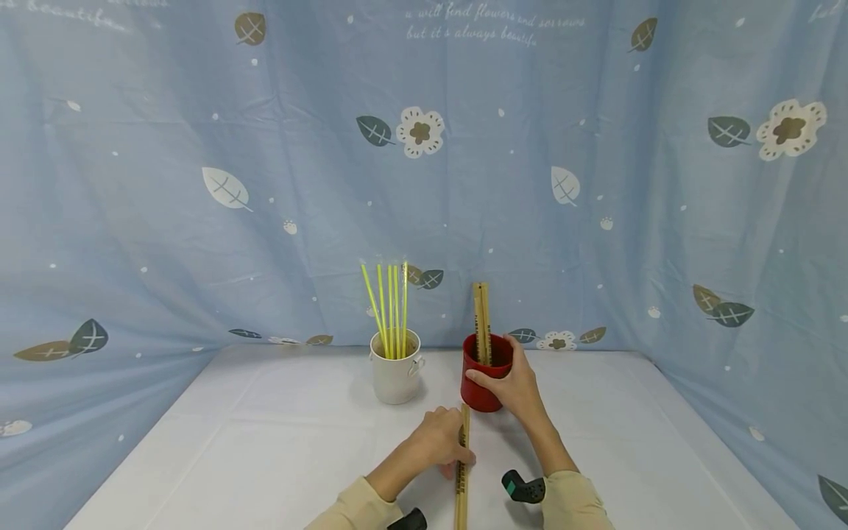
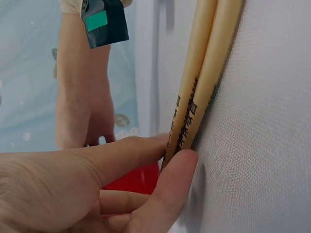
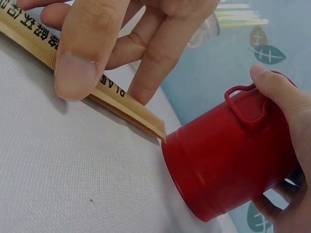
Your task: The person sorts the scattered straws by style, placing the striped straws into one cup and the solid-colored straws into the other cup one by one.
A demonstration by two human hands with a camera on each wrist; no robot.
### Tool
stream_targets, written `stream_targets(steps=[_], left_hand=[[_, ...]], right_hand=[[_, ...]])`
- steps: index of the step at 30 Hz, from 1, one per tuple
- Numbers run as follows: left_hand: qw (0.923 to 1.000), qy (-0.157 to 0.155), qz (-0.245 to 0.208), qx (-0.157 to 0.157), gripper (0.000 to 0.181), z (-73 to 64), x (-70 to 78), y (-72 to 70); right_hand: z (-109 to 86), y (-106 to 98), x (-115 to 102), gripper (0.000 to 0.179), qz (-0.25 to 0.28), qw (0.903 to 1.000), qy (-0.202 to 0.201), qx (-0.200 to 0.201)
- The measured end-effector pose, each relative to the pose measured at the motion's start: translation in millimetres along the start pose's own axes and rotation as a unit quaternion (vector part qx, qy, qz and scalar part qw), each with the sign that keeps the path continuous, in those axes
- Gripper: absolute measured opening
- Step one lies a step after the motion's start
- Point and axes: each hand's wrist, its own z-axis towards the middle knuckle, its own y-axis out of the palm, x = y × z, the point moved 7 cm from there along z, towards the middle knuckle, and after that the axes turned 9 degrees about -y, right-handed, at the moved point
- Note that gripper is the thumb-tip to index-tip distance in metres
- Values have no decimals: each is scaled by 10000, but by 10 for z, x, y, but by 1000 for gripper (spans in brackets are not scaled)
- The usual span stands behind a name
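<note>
Two paper-wrapped straws [image 1: 461,489] with dark printing lie lengthwise over the white table in front of the red bucket [image 1: 478,396]. My left hand [image 1: 439,439] pinches them between thumb and fingers near their far part, as the left wrist view of the straws [image 2: 204,63] shows. In the right wrist view their far tip meets the bucket's base edge. My right hand [image 1: 520,384] grips the red bucket [image 3: 228,155] near its rim, thumb on the near side and fingers round the back. More paper-wrapped straws [image 1: 481,316] stand upright in that bucket, their lower ends hidden.
A white bucket [image 1: 395,384] with several yellow straws [image 1: 391,305] stands left of the red one. Behind the white table [image 1: 278,442] hangs a blue leaf-patterned curtain [image 1: 318,184]. A black wrist device [image 1: 523,487] sits beside the right forearm.
</note>
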Motion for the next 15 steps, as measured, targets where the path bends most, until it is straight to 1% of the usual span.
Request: stream_targets(steps=[4, 7, 13, 15], left_hand=[[9997, 156, 158, 134, 34, -8, 7, -13], [9995, 219, 173, 165, 32, -13, 12, -18], [9999, 119, -99, 20, 30, -17, 1, -28], [9998, 130, -152, 4, 30, -22, 0, -37]], right_hand=[[-1, -1, 1, 104, 5, 10000, 18, -11], [-2, 2, 6, 104, 8, 10000, 40, -22], [-6, 4, 11, 106, 14, 10000, 27, -22], [-6, 3, 10, 106, 9, 10000, 15, -25]])
